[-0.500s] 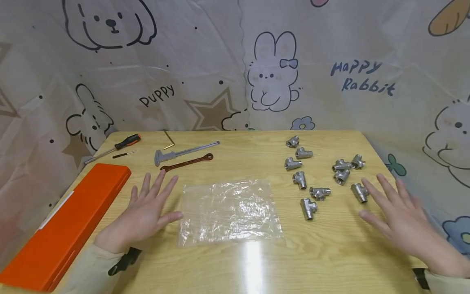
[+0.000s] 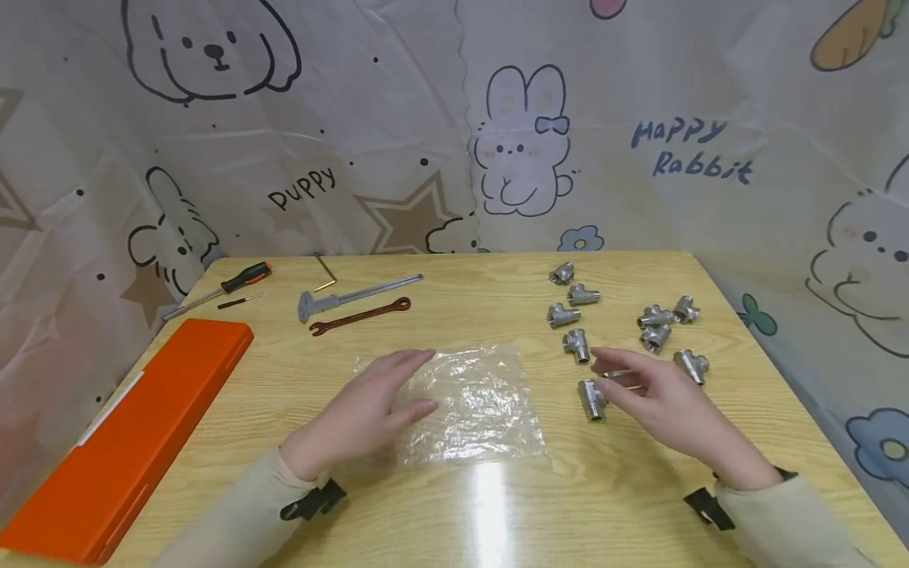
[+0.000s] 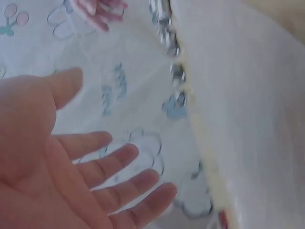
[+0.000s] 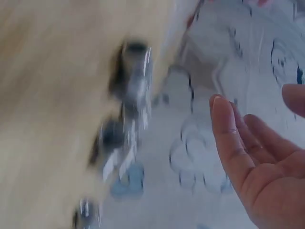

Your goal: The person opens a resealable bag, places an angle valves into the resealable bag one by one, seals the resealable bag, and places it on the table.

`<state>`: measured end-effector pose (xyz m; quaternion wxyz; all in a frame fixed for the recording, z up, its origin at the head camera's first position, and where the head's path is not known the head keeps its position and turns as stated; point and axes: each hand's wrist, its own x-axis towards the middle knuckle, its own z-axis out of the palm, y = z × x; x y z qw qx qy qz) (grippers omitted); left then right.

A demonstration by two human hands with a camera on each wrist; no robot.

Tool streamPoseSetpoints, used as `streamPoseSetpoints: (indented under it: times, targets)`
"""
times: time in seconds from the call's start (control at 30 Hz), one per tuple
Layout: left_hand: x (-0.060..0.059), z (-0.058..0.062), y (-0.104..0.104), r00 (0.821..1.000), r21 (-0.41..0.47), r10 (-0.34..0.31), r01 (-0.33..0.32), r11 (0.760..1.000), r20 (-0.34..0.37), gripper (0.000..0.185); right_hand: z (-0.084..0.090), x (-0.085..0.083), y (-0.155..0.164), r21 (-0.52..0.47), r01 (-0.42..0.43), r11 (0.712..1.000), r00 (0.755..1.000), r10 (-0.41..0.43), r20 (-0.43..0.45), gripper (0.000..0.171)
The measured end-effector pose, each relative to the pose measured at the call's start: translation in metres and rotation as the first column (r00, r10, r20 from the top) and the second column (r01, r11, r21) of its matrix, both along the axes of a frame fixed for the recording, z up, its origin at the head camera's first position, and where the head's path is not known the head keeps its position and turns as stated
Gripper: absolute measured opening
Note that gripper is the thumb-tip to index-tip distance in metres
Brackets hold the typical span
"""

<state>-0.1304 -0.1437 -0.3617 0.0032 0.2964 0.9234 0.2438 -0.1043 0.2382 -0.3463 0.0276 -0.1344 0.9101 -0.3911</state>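
My left hand (image 2: 365, 406) hovers over the left part of a clear plastic bag (image 2: 483, 410) lying flat, with its fingers extended and nothing held. In the left wrist view its palm (image 3: 28, 157) shows bare and the fingers are spread. My right hand (image 2: 671, 402) is among the metal tee pipe fittings, thumb and fingers apart and slightly bent. One tee fitting (image 2: 592, 400) lies right at its thumb tip, and another is mostly hidden behind its fingers. The right wrist view shows blurred fittings (image 4: 136, 78) beside the bare right fingers (image 4: 226, 124).
More tee fittings (image 2: 563, 315) lie behind and right of the right hand. At the back left are a caliper (image 2: 355, 295), a rust-brown wrench (image 2: 360, 317), a hex key (image 2: 327, 276), a screwdriver (image 2: 245, 276) and a thin black tool (image 2: 234, 302). A long orange case (image 2: 142, 426) lies along the left edge.
Both hands have moved inward: the left rightward over the plastic bag, the right leftward to the nearer tee fittings. Their fingers are less spread. The objects on the table appear unmoved.
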Motion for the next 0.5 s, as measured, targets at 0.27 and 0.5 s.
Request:
streamPoseSetpoints:
  times: [0.27,0.5]
  targets:
    - [-0.012,-0.017,0.045,0.995,-0.011,-0.072,0.073,0.997,0.073,0.061,-0.028,-0.018,-0.048,-0.11,-0.029,0.994,0.98,0.05,0.192,0.056]
    - [-0.02,-0.026,0.07,0.985,-0.085,-0.069,0.083,0.993,0.157,0.058,-0.04,-0.026,-0.067,-0.313,0.124,0.942,0.923,0.006,0.384,0.067]
